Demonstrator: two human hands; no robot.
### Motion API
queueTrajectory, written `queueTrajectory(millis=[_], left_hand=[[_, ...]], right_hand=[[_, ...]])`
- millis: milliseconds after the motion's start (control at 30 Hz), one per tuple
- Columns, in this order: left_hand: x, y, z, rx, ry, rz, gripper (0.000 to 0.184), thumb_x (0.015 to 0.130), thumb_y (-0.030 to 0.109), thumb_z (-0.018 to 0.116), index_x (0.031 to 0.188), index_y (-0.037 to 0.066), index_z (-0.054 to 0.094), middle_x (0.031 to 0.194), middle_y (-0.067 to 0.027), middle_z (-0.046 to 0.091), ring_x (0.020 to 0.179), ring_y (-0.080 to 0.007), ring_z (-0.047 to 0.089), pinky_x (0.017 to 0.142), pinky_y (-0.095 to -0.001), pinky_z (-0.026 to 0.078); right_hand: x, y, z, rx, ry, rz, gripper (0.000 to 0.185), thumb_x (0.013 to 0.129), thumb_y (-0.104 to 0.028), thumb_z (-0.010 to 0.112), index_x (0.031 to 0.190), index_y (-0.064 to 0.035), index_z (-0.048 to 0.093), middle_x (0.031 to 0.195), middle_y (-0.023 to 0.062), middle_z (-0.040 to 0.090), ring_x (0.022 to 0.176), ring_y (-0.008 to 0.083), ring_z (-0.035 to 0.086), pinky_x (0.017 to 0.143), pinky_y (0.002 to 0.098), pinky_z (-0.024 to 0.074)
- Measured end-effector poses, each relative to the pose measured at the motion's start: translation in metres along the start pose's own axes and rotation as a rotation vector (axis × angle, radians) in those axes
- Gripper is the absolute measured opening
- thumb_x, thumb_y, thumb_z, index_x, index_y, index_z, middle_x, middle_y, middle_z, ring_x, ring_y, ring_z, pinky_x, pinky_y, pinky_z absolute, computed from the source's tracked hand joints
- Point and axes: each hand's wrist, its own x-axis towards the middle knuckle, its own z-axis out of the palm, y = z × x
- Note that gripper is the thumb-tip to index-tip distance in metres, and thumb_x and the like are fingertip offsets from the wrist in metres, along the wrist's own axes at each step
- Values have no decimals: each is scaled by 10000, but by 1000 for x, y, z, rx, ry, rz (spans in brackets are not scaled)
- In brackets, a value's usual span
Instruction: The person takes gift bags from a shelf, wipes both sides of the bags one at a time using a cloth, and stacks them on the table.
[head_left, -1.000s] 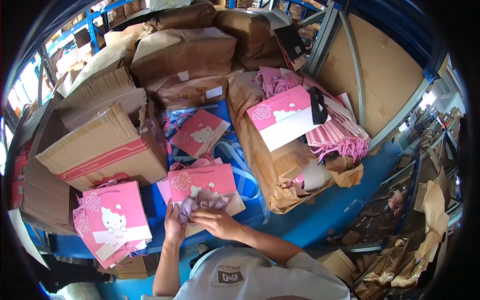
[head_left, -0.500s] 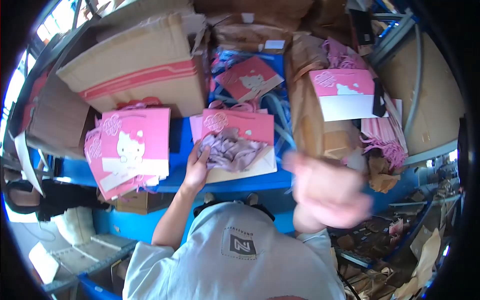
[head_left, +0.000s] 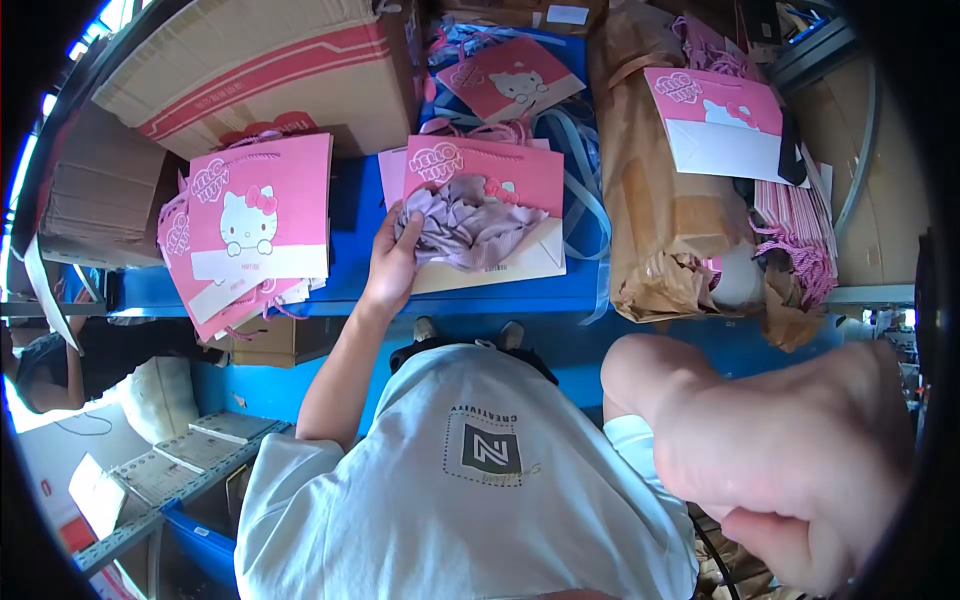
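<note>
My left hand point(head_left: 393, 262) grips the left end of a crumpled lilac piece point(head_left: 470, 230), which could be cloth or thin paper. That piece lies over the front of a pink and white Hello Kitty gift bag point(head_left: 535, 170), flat on the blue table with its handles toward the back. Close to the camera at the right, my right hand point(head_left: 800, 450) is raised away from the table. Its fingers look curled, with the thumb side low; whatever they may hold is hidden.
A stack of Hello Kitty bags point(head_left: 262, 200) lies left, before a large cardboard box point(head_left: 270, 90). Another bag point(head_left: 510, 75) lies behind, near pale blue ribbons point(head_left: 580, 195). Brown wrapping paper point(head_left: 640, 180) and more bags point(head_left: 720, 125) fill the right. A person point(head_left: 95, 365) is at far left.
My right hand has swung from near the table's front edge toward the camera at lower right. My left hand keeps its hold on the lilac piece. The view has tilted downward.
</note>
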Motion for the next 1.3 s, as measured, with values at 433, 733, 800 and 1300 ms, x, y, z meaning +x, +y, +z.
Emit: queueTrajectory(millis=[433,733,800,1300], left_hand=[[-4,9,8,59,44,-27,405,1158,180,539,1487,-46,468,1322,-191,675,1161,-237,706,1026,-347,584],[-1,10,10,48,60,-27,394,1160,178,535,1479,-44,472,1325,-187,676,1164,-239,708,1029,-348,583],[-3,9,9,53,49,-22,394,1159,179,536,1477,-46,472,1323,-187,676,1162,-240,709,1027,-348,585],[-2,12,10,41,41,-45,378,1158,147,520,1476,-50,466,1323,-194,670,1162,-238,707,1018,-339,590]], right_hand=[[-15,-4,9,-44,12,-87,193,974,-166,568,783,-146,587,703,10,528,634,210,460,892,508,501],[-15,-4,10,-101,25,-168,193,963,-150,580,770,-137,579,696,16,531,631,220,459,847,508,506],[-17,-4,9,-114,25,-186,194,960,-147,583,767,-135,577,694,18,532,631,222,458,837,508,507],[-18,-8,2,-216,63,-297,200,941,-122,603,745,-120,562,683,28,537,625,239,456,763,508,515]])
